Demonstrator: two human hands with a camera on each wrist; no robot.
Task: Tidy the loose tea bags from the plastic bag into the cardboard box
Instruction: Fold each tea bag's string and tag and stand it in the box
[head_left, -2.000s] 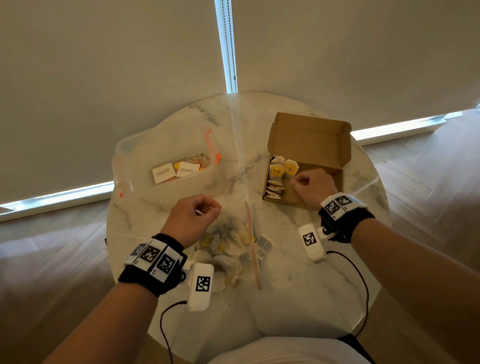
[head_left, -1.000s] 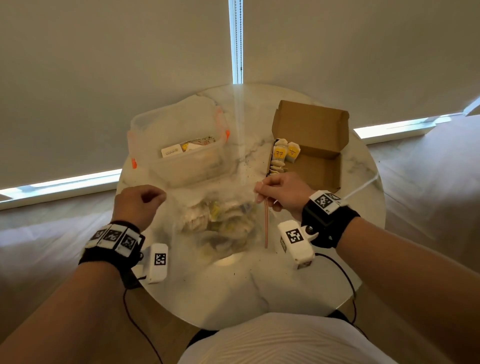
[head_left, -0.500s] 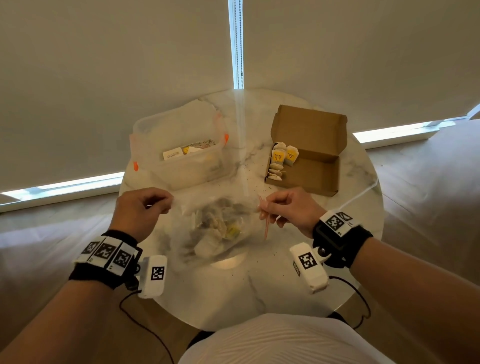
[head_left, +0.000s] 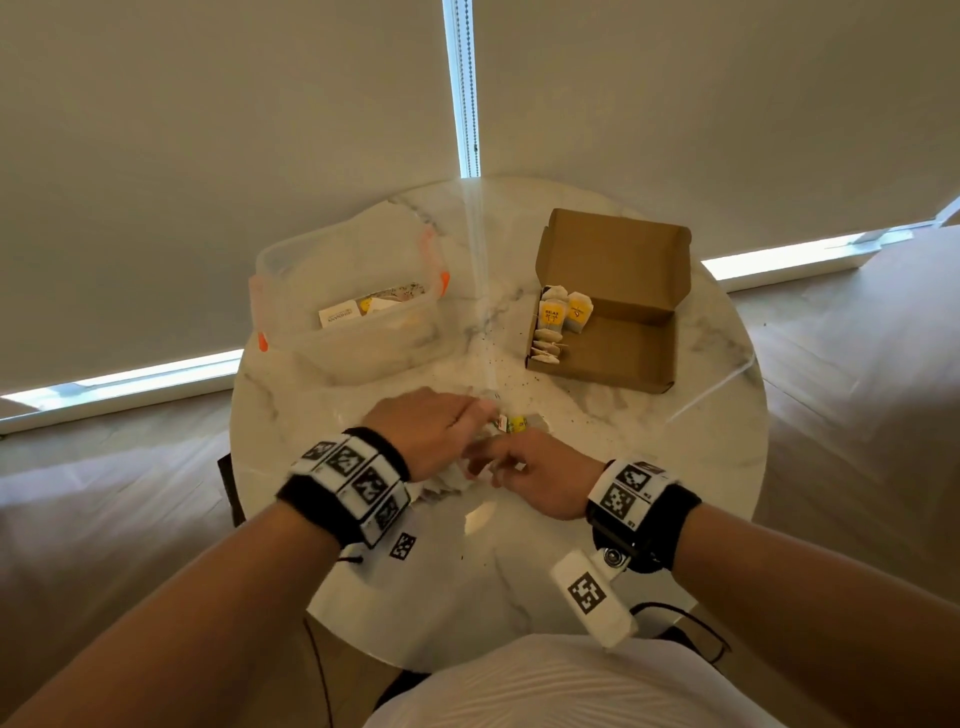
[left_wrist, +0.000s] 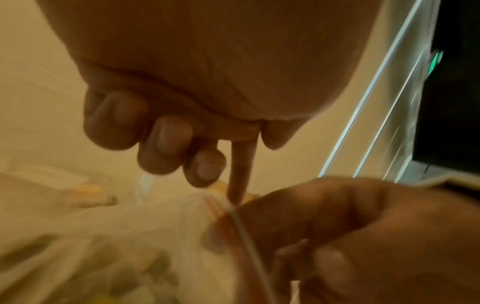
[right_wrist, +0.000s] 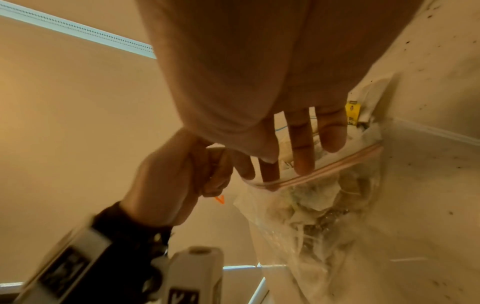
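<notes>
bag mouth: plastic bag (right_wrist: 306, 216) zip rim faces right hand (head_left: 524, 470)
left hand (head_left: 426, 431): pinches rim corner
right hand: fingers straight, entering the mouth, nearer tea bags (right_wrist: 319, 193)
cardboard box (head_left: 608, 317): far right

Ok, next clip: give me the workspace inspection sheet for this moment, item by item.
Surface: round marble table, dark crumbs scattered near the middle.
Job's things: plastic bag of tea bags with its zip mouth held open; cardboard box open, a few tea bags at its left end.
Clutter: clear plastic tub with orange clips, packets inside.
Grippers: left hand pinches the bag's rim; right hand has straight fingers at the bag's mouth.
Cables: thin black leads from both wrist units.
Surroundings: lowered blinds, wooden floor.
</notes>
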